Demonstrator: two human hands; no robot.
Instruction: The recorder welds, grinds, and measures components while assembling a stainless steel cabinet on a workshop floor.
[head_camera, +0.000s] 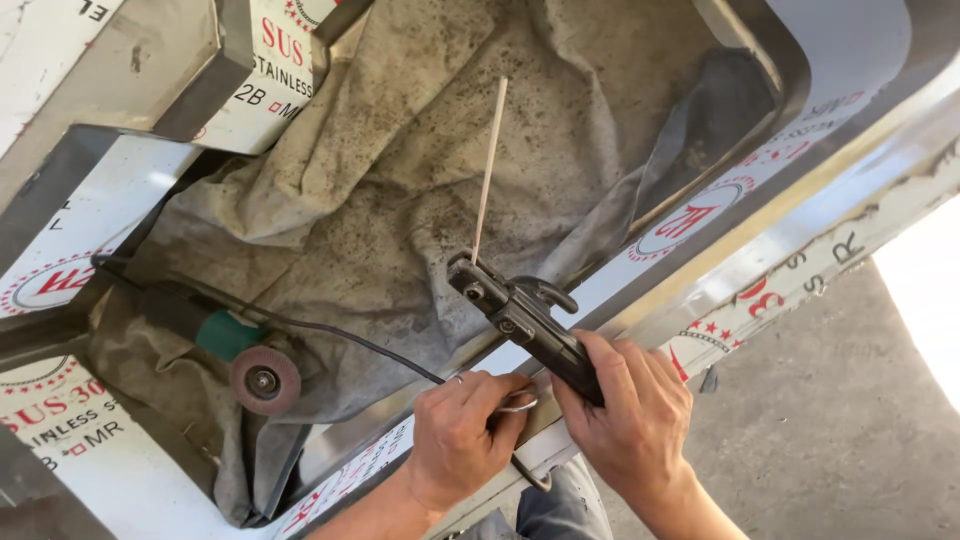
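Note:
My right hand (632, 412) grips the black handle of a welding electrode holder (522, 315). A thin pale welding rod (489, 170) is clamped in its jaws and points up and away over a dirty cloth. My left hand (462, 436) rests beside it on the film-covered steel edge (640, 265), fingers curled around a thin bent metal wire (518, 404). The two hands nearly touch at the fingertips.
A stained grey cloth (400, 180) lies bunched inside a stainless steel sink basin (770, 60). A green angle grinder (235, 345) with a round disc lies on the cloth at left, its black cable (350, 335) running toward my hands. Concrete floor (820, 430) lies at right.

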